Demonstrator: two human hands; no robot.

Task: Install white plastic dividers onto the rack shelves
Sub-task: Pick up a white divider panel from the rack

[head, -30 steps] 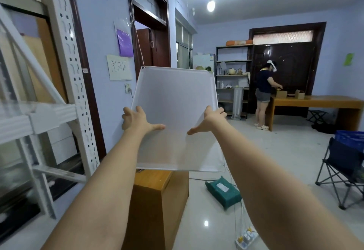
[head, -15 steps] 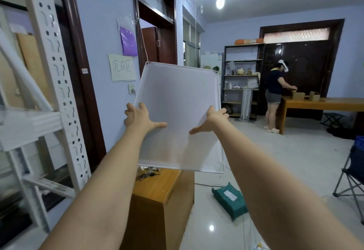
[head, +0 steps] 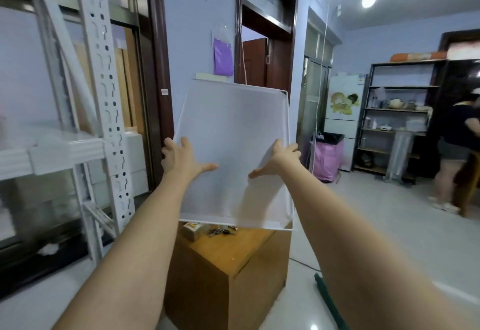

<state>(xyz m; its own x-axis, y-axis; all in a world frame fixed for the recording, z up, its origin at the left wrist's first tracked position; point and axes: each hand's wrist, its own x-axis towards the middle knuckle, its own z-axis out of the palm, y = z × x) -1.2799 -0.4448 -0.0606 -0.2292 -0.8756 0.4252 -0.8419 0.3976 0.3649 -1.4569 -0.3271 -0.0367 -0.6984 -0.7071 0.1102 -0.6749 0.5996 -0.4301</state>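
I hold a large white translucent plastic divider [head: 233, 132] upright in front of me, at arm's length. My left hand [head: 179, 159] grips its left edge, thumb across the near face. My right hand [head: 279, 159] grips its right edge the same way. The white metal rack [head: 104, 90] stands to my left, with a perforated upright post and a white shelf beam [head: 49, 156] at about hand height. The divider is to the right of the rack and does not touch it.
A wooden cabinet [head: 233, 264] with keys and a small box on top stands below the divider. A doorway is behind it. Another person [head: 457, 153] stands at the far right near dark shelving. A green object [head: 330, 301] lies on the tiled floor.
My view has swung left, so the rack fills more of the left side and the person has slid to the right edge. Both hands keep the same hold on the divider.
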